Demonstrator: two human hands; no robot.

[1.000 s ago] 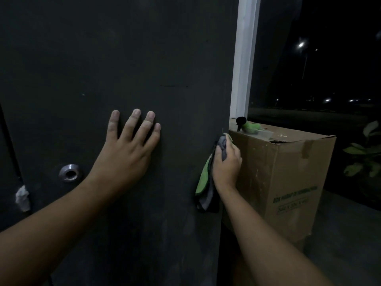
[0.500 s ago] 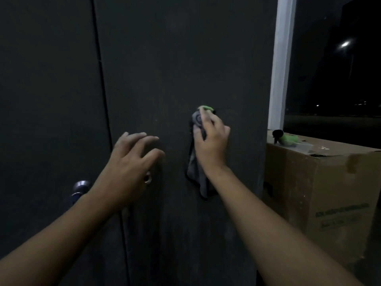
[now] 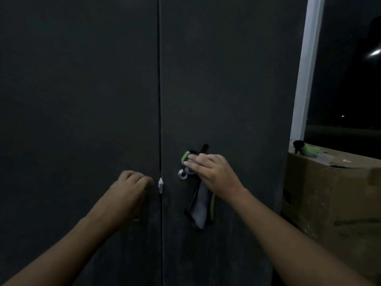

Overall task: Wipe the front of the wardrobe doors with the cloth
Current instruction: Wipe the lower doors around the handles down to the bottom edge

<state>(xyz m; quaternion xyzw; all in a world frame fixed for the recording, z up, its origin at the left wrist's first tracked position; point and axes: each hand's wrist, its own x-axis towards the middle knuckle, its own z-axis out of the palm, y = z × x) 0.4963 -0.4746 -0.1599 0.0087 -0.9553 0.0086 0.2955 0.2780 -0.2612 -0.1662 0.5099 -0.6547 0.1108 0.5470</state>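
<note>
Two dark wardrobe doors fill the view, the left door [image 3: 78,100] and the right door [image 3: 226,79], split by a thin vertical gap. My right hand [image 3: 214,174] presses a grey, green and black cloth [image 3: 199,207] flat against the right door, just beside a round metal lock ring [image 3: 182,174]. The cloth's tail hangs down below my wrist. My left hand [image 3: 132,186] rests on the left door close to the gap, fingers curled; whether it grips anything is hidden. A small white scrap [image 3: 160,185] sticks in the gap between the hands.
A white frame post [image 3: 307,67] runs up the wardrobe's right side. A brown cardboard box [image 3: 334,195] stands to the right, with a green and black object [image 3: 305,150] on top. Beyond it is dark night with a few lights.
My right hand has slid the cloth leftward across the right door to the lock ring. My left hand left that door and moved onto the left door, fingers curling. The view panned left.
</note>
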